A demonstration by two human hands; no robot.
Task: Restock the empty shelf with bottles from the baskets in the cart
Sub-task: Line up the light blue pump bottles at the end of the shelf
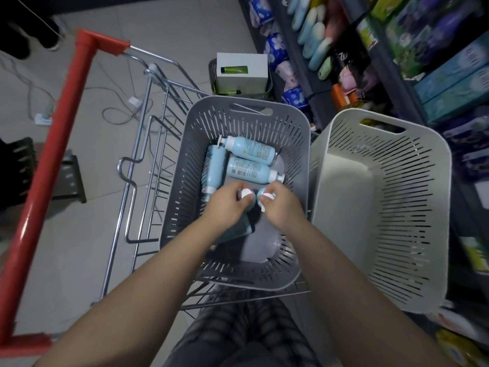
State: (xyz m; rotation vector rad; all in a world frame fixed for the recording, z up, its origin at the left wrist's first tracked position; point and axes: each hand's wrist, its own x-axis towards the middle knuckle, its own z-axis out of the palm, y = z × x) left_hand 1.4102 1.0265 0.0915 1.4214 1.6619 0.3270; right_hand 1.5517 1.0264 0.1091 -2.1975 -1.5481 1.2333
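A grey slotted basket [195,144] sits in the wire cart [148,144] and holds several light-blue pump bottles. Three of them lie loose at its far end; the nearest to my hands is a bottle [248,169] with its white pump pointing right. My left hand [227,205] grips the white pump top of one upright bottle [239,229], whose blue body shows below my wrist. My right hand [280,205] grips the white top of a second bottle [260,193] beside it. Both hands are inside the basket, close together.
A white slotted basket [397,197] stands at the right of the grey one, nothing visible inside. Stocked shelves [397,49] run along the right. A small basket with a white box [242,68] sits on the floor ahead. The cart's red handle [53,160] is at left; cables lie on the floor.
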